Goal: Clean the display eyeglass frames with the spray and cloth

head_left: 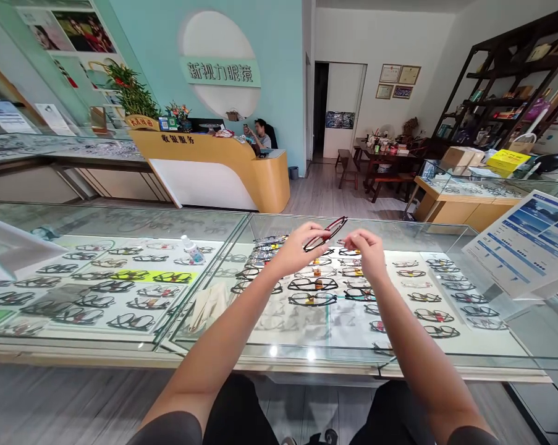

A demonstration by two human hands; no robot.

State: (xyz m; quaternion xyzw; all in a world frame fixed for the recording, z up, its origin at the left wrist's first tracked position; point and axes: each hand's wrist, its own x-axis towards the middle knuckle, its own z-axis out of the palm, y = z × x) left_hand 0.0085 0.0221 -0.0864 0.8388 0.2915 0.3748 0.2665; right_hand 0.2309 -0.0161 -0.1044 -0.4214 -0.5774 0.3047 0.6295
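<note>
Left grip pinches a pair of glasses, slim-framed, dark with a red tint, clear-lensed and tilted up at one end, over a glass-topped counter. The pair hangs nearer the far edge than the near one, rows of spectacles lined up below. Glass spreads between the forearms to the near edge; a printed sign borders the right end, and floor opens past the far edge. Slanting from the left grip, the glasses point up toward the right grip, curled narrow just beside the raised end; whether it holds anything cannot be told.
</note>
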